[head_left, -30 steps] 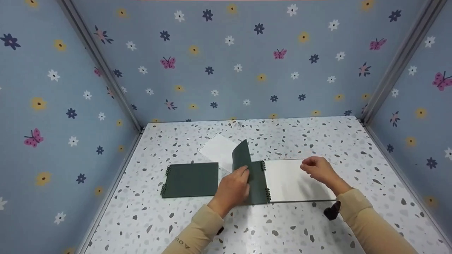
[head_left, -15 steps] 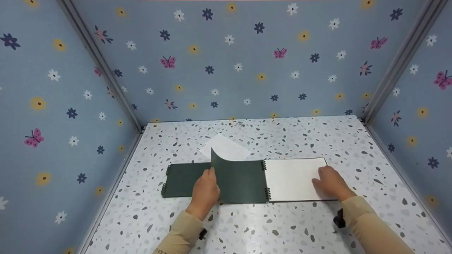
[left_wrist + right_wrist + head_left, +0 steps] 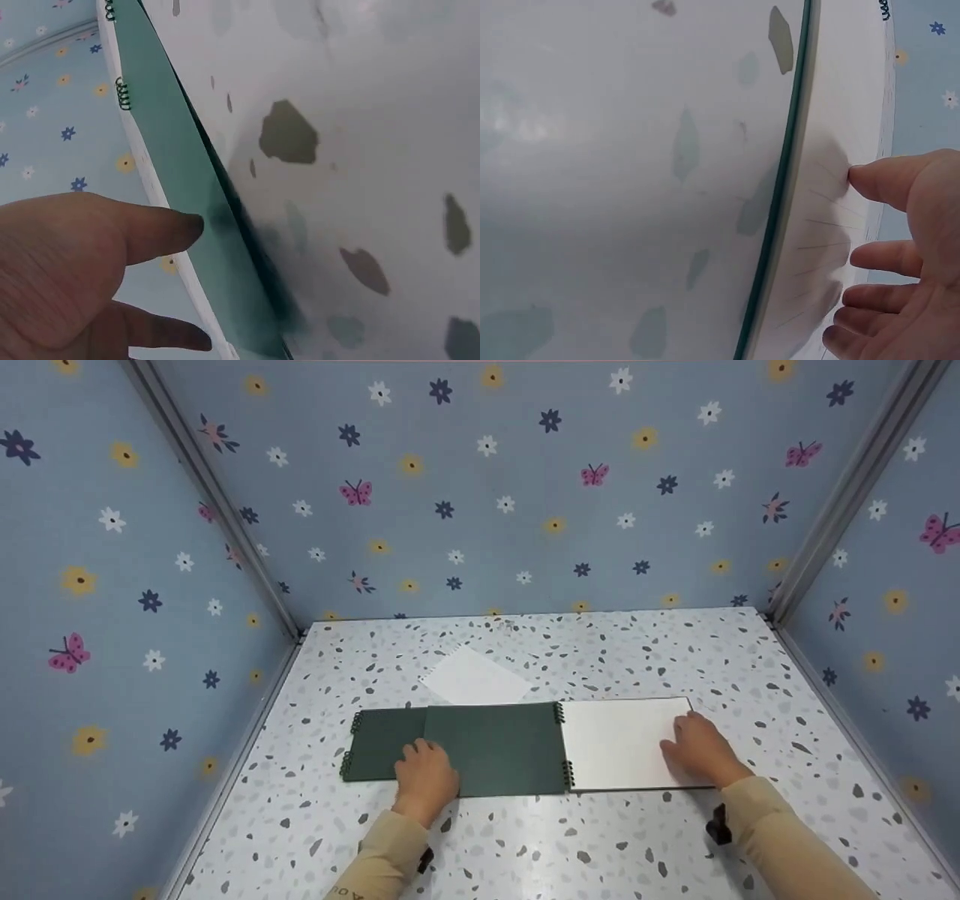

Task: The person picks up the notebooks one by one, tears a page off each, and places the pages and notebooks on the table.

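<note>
In the head view a ring-bound notebook lies spread wide, its dark green cover (image 3: 502,750) folded flat to the left and a blank white page (image 3: 619,742) on the right. The cover's left part overlaps a second, closed green notebook (image 3: 382,735). My left hand (image 3: 427,781) is at the cover's left edge, over the overlap; the left wrist view shows its thumb (image 3: 169,231) stretched out above the green cover, gripping nothing. At the page's right side is my right hand (image 3: 703,750), with relaxed fingers and the thumb tip right at the page in the right wrist view.
Behind the notebooks lies a loose white sheet (image 3: 476,675) with a torn, perforated edge. All of it is on a speckled white tabletop (image 3: 615,652), enclosed by blue flowered panels (image 3: 525,540) at the back and both sides.
My left hand has swung the green cover leftward and down until flat, then let go of its edge. The right hand has moved from above the page to its right edge.
</note>
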The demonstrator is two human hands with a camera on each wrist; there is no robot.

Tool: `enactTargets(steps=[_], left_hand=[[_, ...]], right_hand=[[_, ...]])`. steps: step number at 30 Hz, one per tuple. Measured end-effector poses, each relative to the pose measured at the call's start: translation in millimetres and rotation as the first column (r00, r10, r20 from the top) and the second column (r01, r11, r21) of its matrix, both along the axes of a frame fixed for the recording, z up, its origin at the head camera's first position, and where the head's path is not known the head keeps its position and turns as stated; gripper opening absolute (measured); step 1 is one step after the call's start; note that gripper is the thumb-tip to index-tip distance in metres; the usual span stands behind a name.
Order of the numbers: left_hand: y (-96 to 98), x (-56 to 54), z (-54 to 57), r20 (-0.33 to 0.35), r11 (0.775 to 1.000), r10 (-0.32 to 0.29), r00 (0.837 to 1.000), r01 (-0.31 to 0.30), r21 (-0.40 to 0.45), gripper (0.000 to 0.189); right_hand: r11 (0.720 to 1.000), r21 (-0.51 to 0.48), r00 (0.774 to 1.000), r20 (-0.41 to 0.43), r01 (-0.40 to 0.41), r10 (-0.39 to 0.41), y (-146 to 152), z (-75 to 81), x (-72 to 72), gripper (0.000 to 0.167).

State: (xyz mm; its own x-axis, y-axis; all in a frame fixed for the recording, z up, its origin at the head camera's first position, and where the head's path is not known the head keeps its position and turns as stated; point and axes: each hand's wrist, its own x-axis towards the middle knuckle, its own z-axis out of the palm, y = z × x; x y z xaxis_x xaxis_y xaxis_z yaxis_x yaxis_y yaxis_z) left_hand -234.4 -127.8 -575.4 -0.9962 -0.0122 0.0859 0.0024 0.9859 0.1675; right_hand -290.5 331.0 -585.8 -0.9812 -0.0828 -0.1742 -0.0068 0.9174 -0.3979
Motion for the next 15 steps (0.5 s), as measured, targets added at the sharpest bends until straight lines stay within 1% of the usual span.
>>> enactTargets(steps=[2, 3, 5, 6, 8, 11, 13, 15], left_hand=[[10.2, -5.1, 1.7, 0.003, 0.999, -0.031, 1.000, 0.031, -0.035, 0.063], [16.7, -8.5, 2.7, 0.004, 0.998, -0.056, 0.998, 0.056, -0.031, 0.065], [31.3, -16.2, 4.6, 0.018, 0.991, -0.132, 0.991, 0.132, -0.007, 0.066], [39.1, -20.2, 4.9, 0.032, 0.984, -0.178, 0.984, 0.178, 0.006, 0.066], [54.4, -28.0, 4.2, 0.070, 0.963, -0.271, 0.960, 0.270, 0.025, 0.067], [75.7, -38.5, 0.8, 0.125, 0.921, -0.390, 0.912, 0.390, 0.026, 0.068], [87.7, -43.6, -1.4, 0.159, 0.895, -0.443, 0.882, 0.445, 0.024, 0.068], [97.7, -48.0, -3.8, 0.182, 0.874, -0.480, 0.858, 0.486, 0.011, 0.068]], right_hand=[[1.000, 0.017, 1.000, -0.010, -0.016, 0.016, -1, 2.6, -3.0, 0.068], [0.999, 0.027, 1.000, -0.013, -0.025, 0.026, -1, 3.7, -5.4, 0.068], [0.999, 0.028, 1.000, -0.009, -0.030, 0.030, -2, 5.8, -11.1, 0.073], [0.999, 0.027, 1.000, -0.004, -0.031, 0.031, -3, 6.7, -14.2, 0.074], [0.999, 0.026, 0.999, 0.010, -0.030, 0.030, -4, 8.4, -20.4, 0.080], [0.999, 0.029, 0.999, 0.035, -0.024, 0.023, -5, 8.7, -28.4, 0.089], [0.999, 0.033, 0.998, 0.052, -0.020, 0.018, -5, 7.2, -32.8, 0.093], [1.000, 0.026, 0.997, 0.072, -0.016, 0.015, -6, 4.8, -36.1, 0.097]])
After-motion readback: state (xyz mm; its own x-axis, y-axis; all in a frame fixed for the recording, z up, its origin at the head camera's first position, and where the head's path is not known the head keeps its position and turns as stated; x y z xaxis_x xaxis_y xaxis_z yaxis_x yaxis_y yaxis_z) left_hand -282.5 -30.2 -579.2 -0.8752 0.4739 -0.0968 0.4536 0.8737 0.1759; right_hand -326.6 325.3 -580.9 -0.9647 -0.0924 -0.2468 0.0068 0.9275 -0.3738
